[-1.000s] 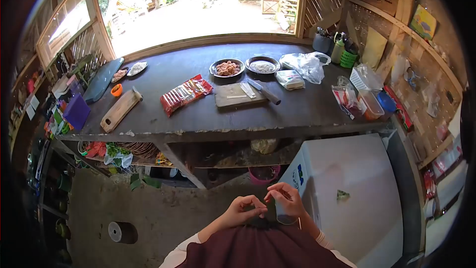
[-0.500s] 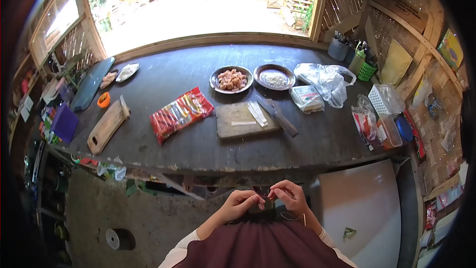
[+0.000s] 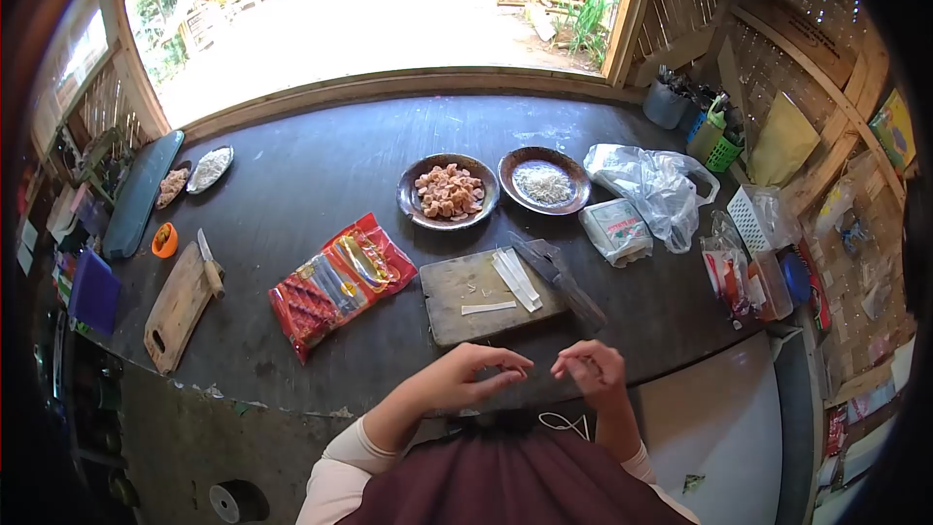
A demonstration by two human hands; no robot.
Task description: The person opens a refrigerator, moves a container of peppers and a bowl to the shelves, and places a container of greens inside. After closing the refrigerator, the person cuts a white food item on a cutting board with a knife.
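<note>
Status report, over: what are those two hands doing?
Left hand and right hand pinched, close together; contents too small to tell. Cutting board just beyond. Nothing in the way.

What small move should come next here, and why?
Probably move the left hand forward to the lone white strip on the cutting board. It lies nearest that hand, apart from the stacked strips, and the right hand also hovers just before the board's near edge.
</note>
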